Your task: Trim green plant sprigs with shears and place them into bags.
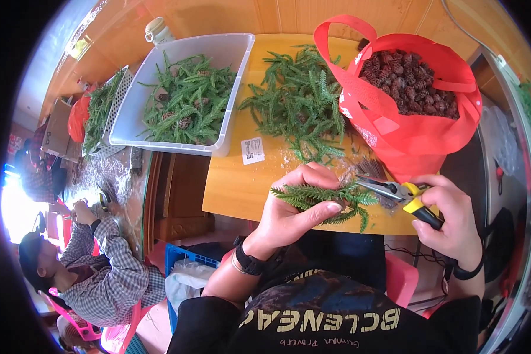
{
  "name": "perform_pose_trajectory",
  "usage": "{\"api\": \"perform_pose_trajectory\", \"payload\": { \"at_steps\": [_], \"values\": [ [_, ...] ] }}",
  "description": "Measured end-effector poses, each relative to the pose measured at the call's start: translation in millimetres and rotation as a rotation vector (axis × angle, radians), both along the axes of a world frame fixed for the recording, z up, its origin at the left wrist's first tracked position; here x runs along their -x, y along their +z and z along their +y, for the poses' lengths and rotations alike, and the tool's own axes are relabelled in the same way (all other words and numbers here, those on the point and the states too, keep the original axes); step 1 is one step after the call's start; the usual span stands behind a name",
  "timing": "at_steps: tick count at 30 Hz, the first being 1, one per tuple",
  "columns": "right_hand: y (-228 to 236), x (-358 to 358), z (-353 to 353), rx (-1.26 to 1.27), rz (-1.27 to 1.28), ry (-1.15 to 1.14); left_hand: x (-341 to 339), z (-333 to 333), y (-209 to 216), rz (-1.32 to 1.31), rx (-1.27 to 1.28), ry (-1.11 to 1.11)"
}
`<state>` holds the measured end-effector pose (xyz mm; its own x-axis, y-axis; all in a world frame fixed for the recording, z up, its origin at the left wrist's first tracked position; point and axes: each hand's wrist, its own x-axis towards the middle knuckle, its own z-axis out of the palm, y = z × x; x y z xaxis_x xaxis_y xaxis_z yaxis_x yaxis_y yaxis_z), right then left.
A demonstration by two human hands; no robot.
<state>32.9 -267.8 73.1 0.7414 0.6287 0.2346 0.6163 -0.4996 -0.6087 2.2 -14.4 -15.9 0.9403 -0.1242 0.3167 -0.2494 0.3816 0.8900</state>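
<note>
My left hand point(286, 215) is closed around a green pine sprig point(304, 193), thumb across its front. A brownish lump, perhaps a pine cone, partly shows under the thumb. In my right hand point(454, 221) is a pair of pliers point(422, 207) with yellow and black handles. Their metal jaws reach the sprig's right end; I cannot tell whether they grip anything. Just behind the jaws, a bundle of thin dark wires point(370, 168) lies on the yellow table point(227, 189).
Loose green sprigs point(304, 97) are heaped behind my hands. At the back left stands a translucent bin point(234, 112) of sprigs and cones. A red bag point(419, 144) full of pine cones point(404, 79) stands right. At far left a person point(109, 265) sits at another table.
</note>
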Motion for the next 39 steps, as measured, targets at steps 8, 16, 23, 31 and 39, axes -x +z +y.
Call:
{"api": "perform_pose_trajectory", "payload": {
  "at_steps": [8, 16, 23, 31, 39],
  "values": [
    [1.3, -7.5, 7.8, 0.023, -0.079, 0.074, 0.5, 1.6, 4.1, 0.019, -0.008, 0.021],
    [-6.2, -10.2, 7.4, 0.007, -0.183, 0.109, 0.5, 2.9, 5.5, 0.036, -0.026, 0.039],
    [-2.9, -11.0, 10.8, -0.005, -0.236, 0.121, -2.6, 7.1, 7.2, -0.06, -0.22, 0.12],
    [3.8, -11.0, 11.2, -0.017, -0.025, 0.126, -2.6, 9.4, 10.6, -0.1, -0.216, 0.134],
    [6.7, -13.2, 13.2, 0.042, -0.368, 0.209, -5.8, 12.0, 11.6, -0.101, -0.211, 0.097]
  ]
}}
